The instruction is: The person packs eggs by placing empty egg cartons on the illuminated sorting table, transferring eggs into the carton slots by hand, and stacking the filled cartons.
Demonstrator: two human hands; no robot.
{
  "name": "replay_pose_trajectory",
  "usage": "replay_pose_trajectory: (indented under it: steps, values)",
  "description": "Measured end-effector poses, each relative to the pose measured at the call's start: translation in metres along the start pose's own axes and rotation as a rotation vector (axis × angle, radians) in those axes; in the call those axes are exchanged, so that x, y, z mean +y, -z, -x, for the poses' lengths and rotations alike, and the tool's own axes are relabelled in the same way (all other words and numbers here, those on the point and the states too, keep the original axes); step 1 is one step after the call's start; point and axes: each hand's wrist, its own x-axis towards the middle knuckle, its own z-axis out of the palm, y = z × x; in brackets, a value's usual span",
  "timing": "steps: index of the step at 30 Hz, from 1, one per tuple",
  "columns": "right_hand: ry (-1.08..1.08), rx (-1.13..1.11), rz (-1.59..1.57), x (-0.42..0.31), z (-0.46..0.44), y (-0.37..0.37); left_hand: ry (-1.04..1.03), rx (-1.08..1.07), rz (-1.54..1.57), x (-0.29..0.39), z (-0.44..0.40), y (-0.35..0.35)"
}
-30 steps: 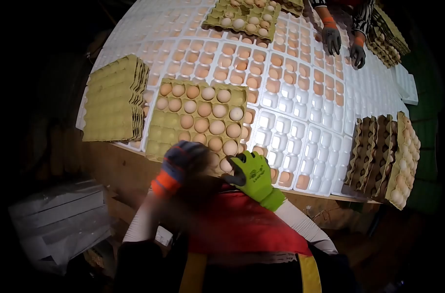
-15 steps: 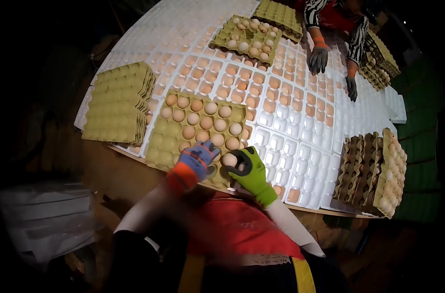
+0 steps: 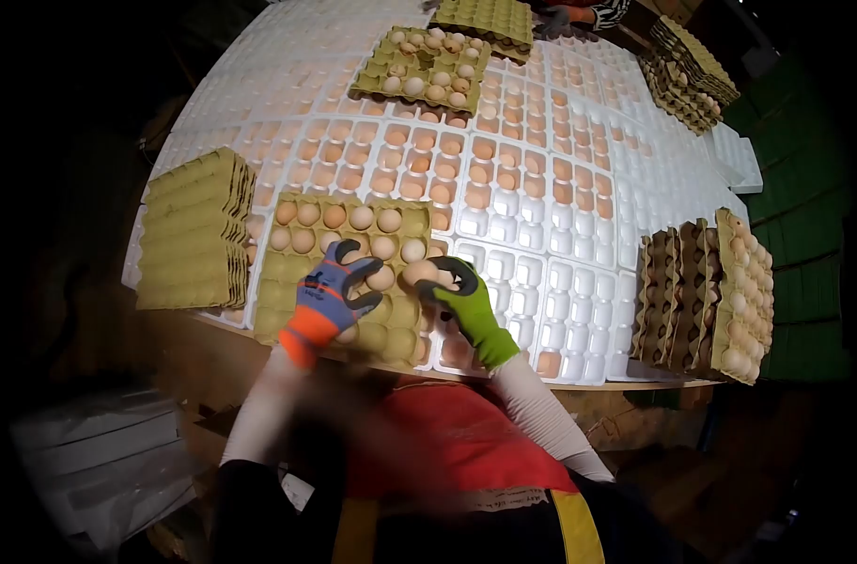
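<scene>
A yellow-green pulp egg tray (image 3: 283,268) lies at the table's near edge, with eggs in its far rows and bare cups nearer me. My left hand (image 3: 327,293), in a purple and orange glove, is over the tray, with thumb and fingers closed around an egg (image 3: 381,277). My right hand (image 3: 468,305), in a green glove with dark fingertips, is at the tray's right side. Its fingers are curled around a brown egg (image 3: 421,274), and a second egg (image 3: 446,279) shows partly behind them. The left hand partly hides some cups.
White plastic trays (image 3: 504,268) cover the table, many cells holding eggs. Stacked pulp trays (image 3: 189,235) stand at left. Upright egg-filled trays (image 3: 740,301) are at right. Another egg tray (image 3: 424,70) lies farther back. A co-worker's gloved hand (image 3: 568,17) is at the top.
Eggs in the tray's nearer rows have been lifted out. Both my hands hold eggs above the tray. My view has shifted, and the co-worker's hands have drawn back toward the top.
</scene>
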Motion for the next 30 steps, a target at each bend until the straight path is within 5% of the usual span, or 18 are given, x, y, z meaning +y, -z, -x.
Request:
replay_pose_trajectory:
  steps: [1, 3, 5, 7, 9, 11, 12, 17, 19, 24, 27, 28, 30]
  values:
    - [-0.288, -0.108, -0.383, 0.000, 0.000, 0.014, 0.002, 0.003, 0.008, 0.004, -0.003, -0.005]
    - [-0.355, -0.053, -0.674, 0.003, 0.013, 0.032, 0.136, -0.330, -0.391, 0.012, -0.014, -0.012]
    - [-0.335, -0.008, -0.569, 0.003, 0.010, 0.054, 0.103, -0.282, -0.412, 0.011, -0.015, -0.011]
    - [-0.281, 0.162, -0.380, -0.006, -0.006, 0.080, 0.245, -0.152, -0.069, 0.014, -0.021, 0.003]
    - [-0.231, 0.336, 0.055, -0.013, -0.035, 0.105, 0.227, -0.106, 0.071, 0.018, -0.040, 0.000]
    - [0.243, 0.561, 0.705, -0.001, -0.069, 0.118, 0.180, -0.136, 0.140, 0.051, -0.078, -0.006]
    - [0.176, 0.562, 0.907, -0.003, -0.081, 0.123, 0.161, -0.110, 0.042, 0.059, -0.097, -0.029]
    - [0.126, 0.489, 0.760, 0.006, -0.107, 0.152, 0.223, -0.225, -0.310, 0.057, -0.164, -0.133]
    - [0.103, 0.423, 0.863, 0.012, -0.103, 0.164, 0.235, -0.128, -0.168, 0.067, -0.145, -0.134]
    - [0.459, 0.506, 0.562, 0.009, -0.095, 0.135, 0.265, 0.030, 0.102, 0.085, -0.092, -0.160]
    - [0.665, 0.296, 1.006, 0.032, -0.111, 0.123, 0.273, 0.171, 0.161, 0.093, -0.098, -0.158]
    - [0.641, 0.276, 0.883, 0.038, -0.110, 0.125, 0.292, 0.232, 0.313, 0.095, -0.098, -0.161]
    - [0.481, 0.322, 0.146, 0.050, -0.117, 0.136, 0.254, 0.209, 0.321, 0.106, -0.105, -0.170]
